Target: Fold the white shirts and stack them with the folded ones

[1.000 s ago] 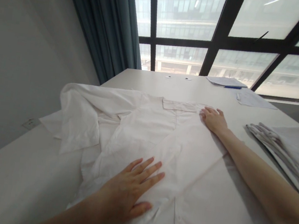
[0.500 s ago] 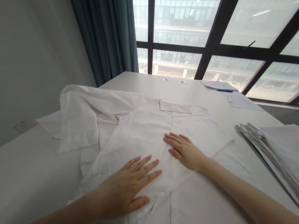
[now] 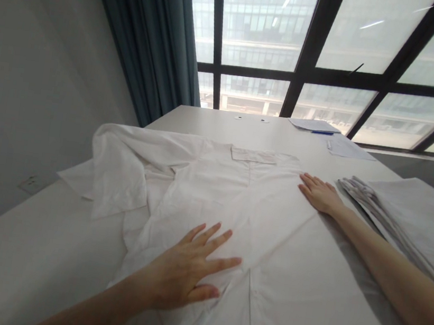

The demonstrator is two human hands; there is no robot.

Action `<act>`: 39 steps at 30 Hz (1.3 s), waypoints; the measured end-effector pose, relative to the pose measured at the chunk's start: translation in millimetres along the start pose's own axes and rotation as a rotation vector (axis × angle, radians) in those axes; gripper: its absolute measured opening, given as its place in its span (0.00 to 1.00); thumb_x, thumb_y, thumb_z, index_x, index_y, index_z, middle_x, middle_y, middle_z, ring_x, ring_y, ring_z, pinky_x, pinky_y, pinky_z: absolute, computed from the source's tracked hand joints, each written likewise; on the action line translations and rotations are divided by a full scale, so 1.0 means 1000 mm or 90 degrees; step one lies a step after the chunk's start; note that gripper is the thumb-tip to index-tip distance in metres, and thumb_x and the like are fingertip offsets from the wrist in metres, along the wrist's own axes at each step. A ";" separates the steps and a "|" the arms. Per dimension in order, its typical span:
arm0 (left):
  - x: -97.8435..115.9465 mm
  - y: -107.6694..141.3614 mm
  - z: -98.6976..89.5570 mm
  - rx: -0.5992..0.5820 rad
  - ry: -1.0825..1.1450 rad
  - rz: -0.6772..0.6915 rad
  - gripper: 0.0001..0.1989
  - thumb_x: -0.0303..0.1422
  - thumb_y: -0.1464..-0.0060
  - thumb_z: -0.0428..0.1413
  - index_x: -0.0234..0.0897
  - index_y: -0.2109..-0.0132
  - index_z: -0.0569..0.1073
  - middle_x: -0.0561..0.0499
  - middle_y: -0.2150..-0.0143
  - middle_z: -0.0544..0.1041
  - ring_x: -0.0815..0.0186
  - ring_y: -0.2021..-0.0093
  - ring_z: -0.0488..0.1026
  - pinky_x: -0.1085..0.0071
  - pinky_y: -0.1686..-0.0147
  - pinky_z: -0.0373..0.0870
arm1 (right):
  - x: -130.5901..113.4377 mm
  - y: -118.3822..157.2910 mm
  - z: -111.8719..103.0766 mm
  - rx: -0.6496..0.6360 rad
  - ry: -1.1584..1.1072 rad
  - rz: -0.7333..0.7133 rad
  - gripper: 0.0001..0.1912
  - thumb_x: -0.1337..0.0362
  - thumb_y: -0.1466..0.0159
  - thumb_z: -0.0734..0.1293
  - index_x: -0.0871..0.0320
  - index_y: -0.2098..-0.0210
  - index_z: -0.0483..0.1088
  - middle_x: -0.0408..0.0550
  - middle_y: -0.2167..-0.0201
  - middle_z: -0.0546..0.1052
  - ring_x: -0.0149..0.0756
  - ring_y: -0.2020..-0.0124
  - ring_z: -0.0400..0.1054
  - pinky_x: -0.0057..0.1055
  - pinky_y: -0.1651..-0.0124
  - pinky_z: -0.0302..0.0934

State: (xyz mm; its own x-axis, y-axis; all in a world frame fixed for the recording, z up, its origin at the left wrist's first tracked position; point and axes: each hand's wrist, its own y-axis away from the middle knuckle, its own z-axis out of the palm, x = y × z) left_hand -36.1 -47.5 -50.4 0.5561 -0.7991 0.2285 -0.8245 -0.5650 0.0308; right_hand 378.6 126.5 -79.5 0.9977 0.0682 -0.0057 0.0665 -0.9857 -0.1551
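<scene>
A white coat-like garment [image 3: 213, 194] lies spread on the white table, with a short strap-like band [image 3: 253, 155] across its far part. One sleeve [image 3: 119, 176] sticks out on the left, creased and bent over the table's left edge. My left hand [image 3: 191, 268] rests flat on the near middle of the cloth, fingers spread. Farther off, on the right side of the garment, my right hand [image 3: 320, 193] lies flat with its fingers stretched out. Neither hand grips the fabric. Beneath my left hand the cloth shows small wrinkles and a slit-like line.
To the right lies a stack of folded white cloth [image 3: 421, 221]. Papers [image 3: 313, 125] and a blue pen [image 3: 322, 132] are at the table's far right. The white table [image 3: 190, 119] reaches toward the windows, with a dark teal curtain [image 3: 153, 37] at the left.
My right hand has slid from the garment's middle to its right side, and the folded-over cloth there now lies flatter. My left hand has stayed nearly in place.
</scene>
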 end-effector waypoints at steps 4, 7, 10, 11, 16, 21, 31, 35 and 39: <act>0.000 0.000 -0.001 0.013 0.004 0.023 0.27 0.47 0.36 0.50 0.60 0.32 0.54 0.46 0.26 0.44 0.46 0.28 0.45 0.42 0.35 0.47 | -0.026 0.017 -0.003 0.071 0.012 -0.020 0.27 0.59 0.29 0.50 0.60 0.36 0.61 0.57 0.32 0.59 0.49 0.31 0.49 0.55 0.32 0.43; 0.001 0.000 -0.002 0.001 -0.001 0.037 0.26 0.47 0.35 0.49 0.60 0.32 0.55 0.45 0.26 0.46 0.45 0.28 0.46 0.40 0.36 0.47 | -0.072 0.051 -0.006 0.070 -0.077 -0.168 0.28 0.55 0.29 0.51 0.59 0.34 0.59 0.57 0.34 0.62 0.47 0.32 0.51 0.49 0.34 0.50; 0.004 -0.001 -0.004 -0.005 0.000 0.059 0.27 0.47 0.35 0.49 0.60 0.32 0.55 0.47 0.26 0.46 0.45 0.28 0.46 0.40 0.35 0.46 | -0.115 0.089 -0.012 -0.016 -0.148 -0.362 0.29 0.50 0.28 0.51 0.54 0.32 0.56 0.50 0.31 0.57 0.44 0.30 0.46 0.49 0.32 0.47; 0.005 -0.001 -0.005 -0.010 0.000 0.067 0.27 0.48 0.35 0.49 0.60 0.32 0.54 0.48 0.26 0.46 0.46 0.28 0.46 0.40 0.35 0.45 | -0.125 0.099 -0.014 -0.030 -0.156 -0.371 0.29 0.50 0.28 0.50 0.53 0.31 0.53 0.49 0.30 0.55 0.43 0.29 0.45 0.49 0.32 0.45; 0.007 -0.002 -0.006 -0.017 0.014 0.099 0.28 0.51 0.36 0.48 0.57 0.32 0.56 0.48 0.26 0.47 0.48 0.29 0.48 0.45 0.34 0.45 | -0.127 0.108 -0.021 -0.070 -0.159 -0.355 0.30 0.49 0.28 0.50 0.49 0.30 0.49 0.46 0.29 0.52 0.42 0.29 0.43 0.51 0.31 0.43; 0.006 -0.002 -0.008 -0.021 0.022 0.106 0.29 0.52 0.37 0.48 0.55 0.32 0.56 0.48 0.27 0.48 0.48 0.29 0.47 0.47 0.33 0.45 | -0.091 0.086 -0.012 -0.081 -0.123 -0.289 0.31 0.47 0.28 0.47 0.48 0.29 0.48 0.45 0.29 0.51 0.42 0.29 0.42 0.50 0.31 0.42; 0.006 -0.003 -0.007 -0.048 0.035 0.109 0.31 0.53 0.37 0.46 0.54 0.31 0.54 0.49 0.27 0.49 0.49 0.28 0.45 0.47 0.33 0.43 | -0.014 0.043 0.008 -0.042 -0.046 -0.112 0.32 0.46 0.30 0.47 0.49 0.30 0.50 0.45 0.30 0.53 0.43 0.30 0.47 0.50 0.32 0.45; 0.006 -0.003 -0.009 -0.039 0.040 0.110 0.31 0.53 0.37 0.47 0.54 0.31 0.55 0.49 0.27 0.51 0.49 0.28 0.46 0.48 0.33 0.44 | 0.000 0.039 0.013 0.003 -0.046 -0.075 0.31 0.48 0.31 0.49 0.52 0.32 0.56 0.48 0.31 0.58 0.45 0.32 0.52 0.49 0.34 0.49; 0.006 -0.003 -0.011 -0.037 0.038 0.115 0.30 0.52 0.37 0.48 0.55 0.32 0.56 0.50 0.28 0.53 0.50 0.29 0.48 0.48 0.33 0.47 | 0.003 0.041 0.015 0.088 -0.065 -0.085 0.28 0.51 0.31 0.51 0.55 0.38 0.65 0.54 0.36 0.66 0.47 0.36 0.61 0.50 0.37 0.55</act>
State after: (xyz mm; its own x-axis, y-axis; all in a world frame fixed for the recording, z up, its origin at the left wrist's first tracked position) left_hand -31.5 -48.2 -38.0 0.3927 -0.8717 0.2930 -0.9160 -0.3993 0.0395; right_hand 384.1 88.5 -100.5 0.9728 0.2193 -0.0742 0.1886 -0.9366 -0.2952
